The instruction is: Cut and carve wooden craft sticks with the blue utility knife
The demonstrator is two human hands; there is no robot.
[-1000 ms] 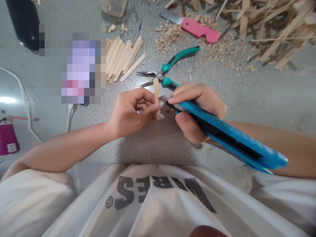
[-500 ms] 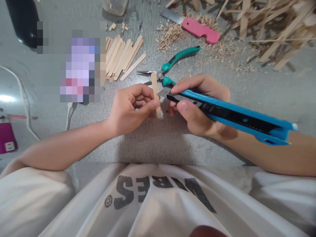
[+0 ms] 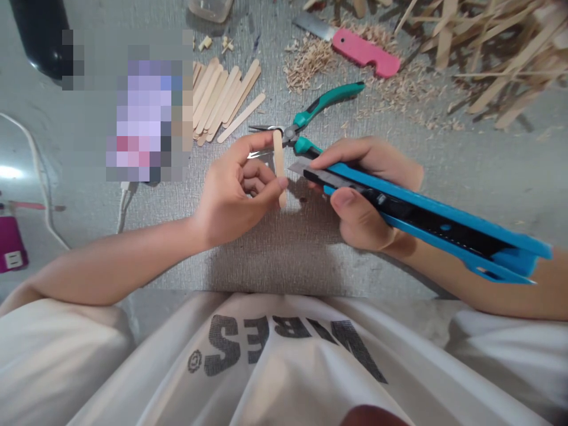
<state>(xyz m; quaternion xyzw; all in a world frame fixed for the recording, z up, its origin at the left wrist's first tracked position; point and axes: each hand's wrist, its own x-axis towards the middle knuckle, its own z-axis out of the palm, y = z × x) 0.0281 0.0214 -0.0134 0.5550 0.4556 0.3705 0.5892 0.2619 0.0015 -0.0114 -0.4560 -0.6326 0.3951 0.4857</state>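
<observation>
My left hand (image 3: 235, 192) pinches a short wooden craft stick (image 3: 279, 160) upright between thumb and forefinger, its lower end near the grey textured mat (image 3: 284, 254). My right hand (image 3: 364, 195) grips a large blue utility knife (image 3: 426, 216). The knife's steel blade tip (image 3: 299, 167) sits just right of the stick, close to its edge; I cannot tell whether they touch. Directly behind the stick lie teal-handled needle-nose pliers (image 3: 310, 112).
A row of craft sticks (image 3: 224, 97) lies behind my left hand. A pink-handled knife (image 3: 355, 47) rests among wood shavings (image 3: 310, 59). A heap of split sticks (image 3: 483, 47) fills the far right. A white cable (image 3: 42, 183) and magenta plug block (image 3: 11, 245) are at left.
My left forefinger has stretched up along the stick, which now stands slightly higher. The knife swung from steeply angled to flatter, its blade drawn a little away to the stick's right.
</observation>
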